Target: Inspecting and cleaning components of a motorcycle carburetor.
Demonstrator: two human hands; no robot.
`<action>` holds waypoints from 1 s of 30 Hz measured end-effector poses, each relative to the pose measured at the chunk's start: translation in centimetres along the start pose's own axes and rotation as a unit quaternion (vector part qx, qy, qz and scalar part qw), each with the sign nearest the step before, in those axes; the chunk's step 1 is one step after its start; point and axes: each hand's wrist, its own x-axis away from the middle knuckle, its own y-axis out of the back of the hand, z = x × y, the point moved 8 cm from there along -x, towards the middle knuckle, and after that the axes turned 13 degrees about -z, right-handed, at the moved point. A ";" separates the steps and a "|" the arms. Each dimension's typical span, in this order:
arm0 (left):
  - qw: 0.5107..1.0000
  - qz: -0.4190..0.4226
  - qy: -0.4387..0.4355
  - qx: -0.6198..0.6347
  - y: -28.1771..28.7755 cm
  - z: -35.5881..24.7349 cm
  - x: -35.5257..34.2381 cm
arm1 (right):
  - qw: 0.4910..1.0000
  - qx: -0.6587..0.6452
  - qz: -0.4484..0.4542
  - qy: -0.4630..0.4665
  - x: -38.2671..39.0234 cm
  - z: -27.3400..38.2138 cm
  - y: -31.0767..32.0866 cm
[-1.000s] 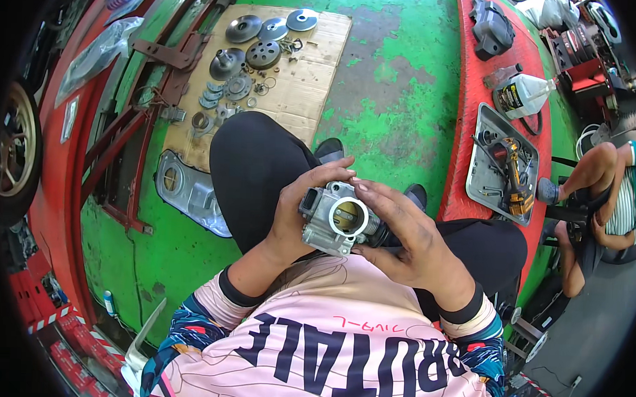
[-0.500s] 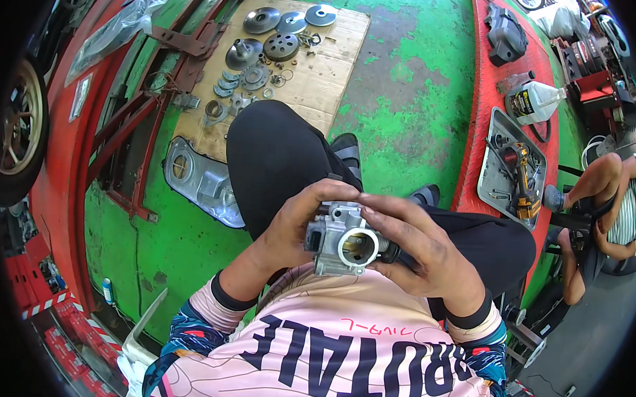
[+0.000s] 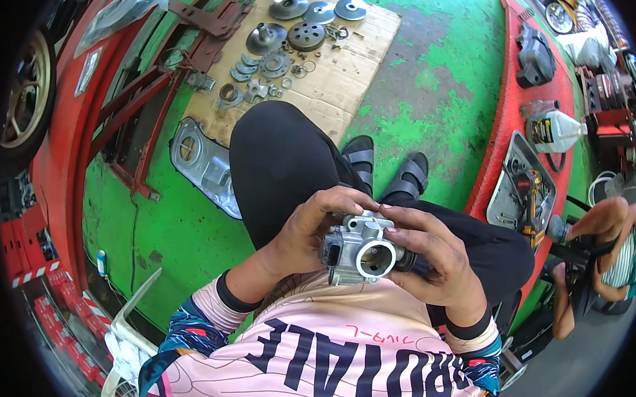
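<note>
A silver throttle body [image 3: 350,246] is held up in front of my lap, its round bore facing me with a brassy plate inside. A black connector shows on its left side and a dark round fitting on its right. My left hand [image 3: 310,223] is closed round the left side, fingers over the top. My right hand [image 3: 442,262] grips the right side; its fingertips rest at the top by the bore rim, and its thumb is largely hidden.
Metal discs, rings and small parts lie on cardboard [image 3: 339,80] ahead. A silver cover [image 3: 205,168] sits beside my knee. On the red platform to the right are a tray [image 3: 506,198] with a power tool [image 3: 535,206] and a white jug [image 3: 555,131]. Another person [image 3: 614,251] sits far right.
The view has shifted slightly, and more of both sandals shows. The throttle body sits a little lower and further right in the picture. My right fingers, blurred before, now rest still on it.
</note>
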 end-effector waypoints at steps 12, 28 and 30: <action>0.996 -0.093 -0.012 0.010 0.9 0.1 0.8 | 0.993 -0.049 0.104 0.030 -3.8 -0.8 -0.4; 0.962 -0.266 -0.017 0.059 5.9 -3.1 3.2 | 0.985 0.031 0.166 -0.043 -11.8 -26.9 -18.8; 0.952 -0.305 -0.028 0.027 7.6 -4.4 3.0 | 0.981 0.070 0.179 0.007 -10.8 -29.2 -24.5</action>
